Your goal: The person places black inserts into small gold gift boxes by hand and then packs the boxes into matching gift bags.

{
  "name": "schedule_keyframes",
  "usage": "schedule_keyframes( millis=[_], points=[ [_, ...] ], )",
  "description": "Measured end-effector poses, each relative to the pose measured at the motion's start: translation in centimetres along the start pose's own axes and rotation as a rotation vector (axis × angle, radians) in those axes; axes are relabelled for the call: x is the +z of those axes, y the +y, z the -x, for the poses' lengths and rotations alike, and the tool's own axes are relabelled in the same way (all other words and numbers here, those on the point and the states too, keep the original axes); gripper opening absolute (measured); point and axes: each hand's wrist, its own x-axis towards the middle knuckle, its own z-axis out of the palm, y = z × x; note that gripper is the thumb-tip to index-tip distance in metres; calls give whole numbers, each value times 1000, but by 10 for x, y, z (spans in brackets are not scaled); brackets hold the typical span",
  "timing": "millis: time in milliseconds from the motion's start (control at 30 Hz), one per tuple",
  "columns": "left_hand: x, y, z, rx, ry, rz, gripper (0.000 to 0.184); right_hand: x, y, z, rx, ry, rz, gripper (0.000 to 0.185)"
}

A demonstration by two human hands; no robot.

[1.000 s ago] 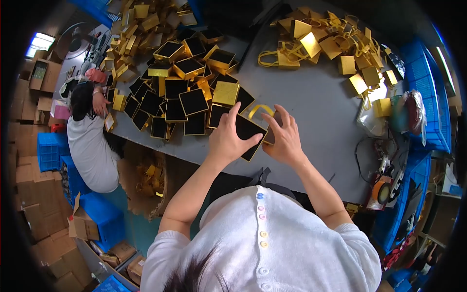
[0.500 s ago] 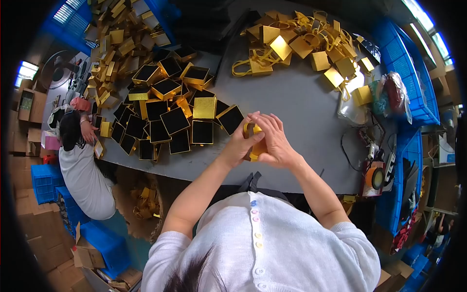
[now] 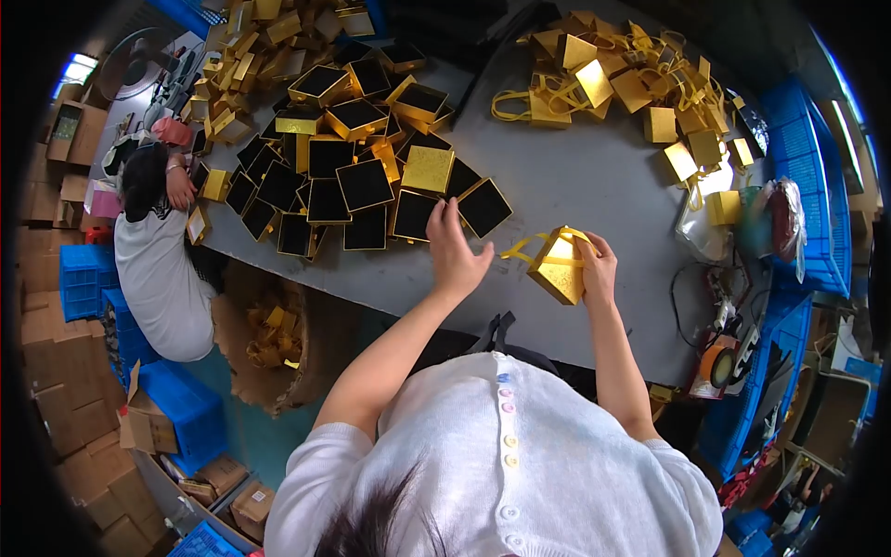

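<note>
In my right hand (image 3: 600,267) I hold a small gold box (image 3: 560,266) with a yellow ribbon that trails off to its left. My left hand (image 3: 459,251) holds nothing, its fingers spread apart, close to the near right edge of a heap of gold trays with black insides. Nearest to those fingers are a black-lined tray (image 3: 418,215) and another tray (image 3: 484,207) beside it. A gold textured lid (image 3: 428,169) lies gold side up on the heap just beyond.
Ribboned gold boxes (image 3: 661,124) lie piled at the far right of the grey table (image 3: 575,176). A blue crate (image 3: 807,167), tape roll (image 3: 716,366) and cables stand right. Another person (image 3: 162,269) leans on the table at left, near a carton (image 3: 264,371) holding gold pieces.
My hands, together around the gold box before, have parted. The right hand carries the box rightward; the left hand has let go and opened toward the trays. The whole view has shifted slightly.
</note>
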Motion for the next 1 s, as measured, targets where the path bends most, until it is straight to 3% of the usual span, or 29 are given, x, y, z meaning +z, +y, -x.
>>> schedule_keyframes(
  millis=[67, 100, 133, 233, 267, 333, 400, 467, 567, 633, 1000],
  points=[
    [14, 6, -14, 96, -218, -521, 102, -2, -3, -5, -9, -11, -42, 30],
    [30, -16, -25, 87, -198, -571, 111, -1, -10, -5, -10, -18, -34, 29],
    [38, -32, -34, 103, -220, -657, 108, -3, -13, -7, -19, 1, -31, 29],
    [28, -17, -50, 189, -185, -511, 103, -16, -22, -14, -104, -40, 2, 27],
    [19, -10, -50, 263, -159, -330, 102, -20, -26, -18, -113, -25, -9, 27],
    [-8, 26, -48, 225, -318, 5, 100, -28, -27, -21, -188, -111, 112, 27],
    [-30, 62, -50, 363, -530, 83, 100, -19, -41, -15, -180, -114, 128, 27],
    [-38, 85, -54, 334, -788, 73, 100, -9, -52, -13, -150, -249, 222, 28],
    [-39, 85, -59, 369, -890, -54, 99, -5, -56, -17, -114, -309, 245, 24],
    [-43, 88, -61, 258, -971, -5, 99, 0, -64, -12, -62, -279, 257, 23],
    [-34, 80, -55, 271, -995, -28, 93, 2, -53, -19, 104, -200, 295, 20]
  ],
)
